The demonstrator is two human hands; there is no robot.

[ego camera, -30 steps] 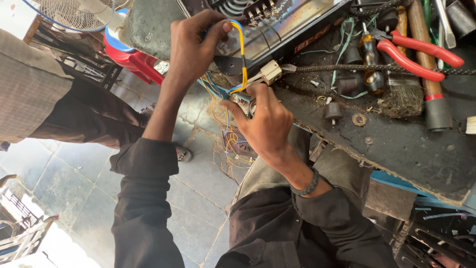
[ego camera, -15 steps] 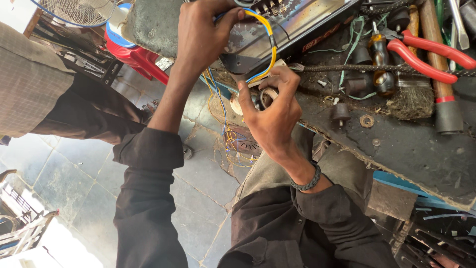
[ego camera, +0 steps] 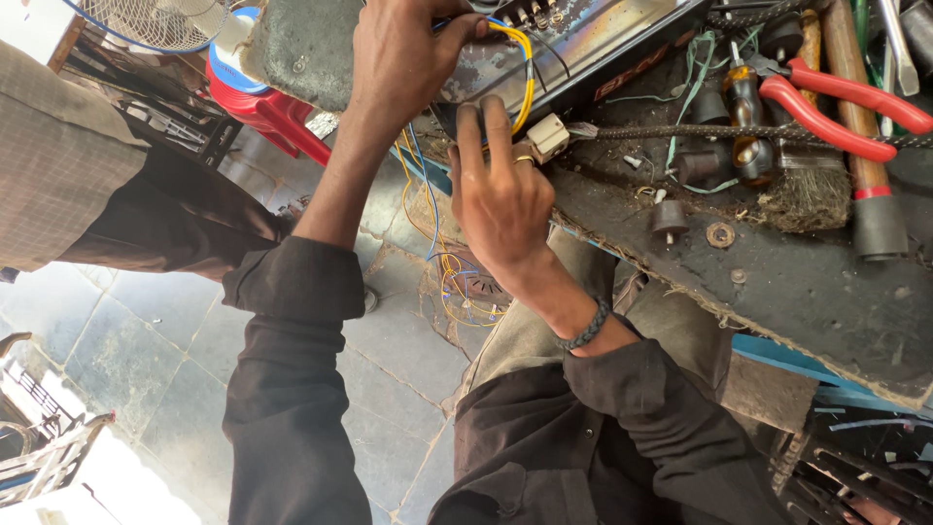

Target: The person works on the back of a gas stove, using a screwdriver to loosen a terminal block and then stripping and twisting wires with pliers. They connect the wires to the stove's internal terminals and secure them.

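My left hand (ego camera: 398,58) reaches up to a worn metal electronic device (ego camera: 583,44) on the workbench and pinches a yellow wire (ego camera: 526,73) that loops off its edge. My right hand (ego camera: 501,199), with a ring and a dark braided bracelet, presses two straight fingers against the device's lower edge beside that wire. A white plastic connector (ego camera: 547,136) sits against the ring-finger side of this hand. The palm side is hidden, so I cannot tell whether it grips anything. More yellow and blue wires (ego camera: 452,277) hang below the bench.
Red-handled pliers (ego camera: 836,102), a screwdriver (ego camera: 743,107), a brush (ego camera: 802,199), black knobs and washers lie on the dirty bench (ego camera: 826,301). Another person in a checked shirt and dark trousers (ego camera: 87,185) stands at left. A fan (ego camera: 146,19) and red stool (ego camera: 262,107) are beyond.
Both hands have moved up toward the device. My right hand, which held the white connector below the wire, now has its fingers stretched against the device's edge.
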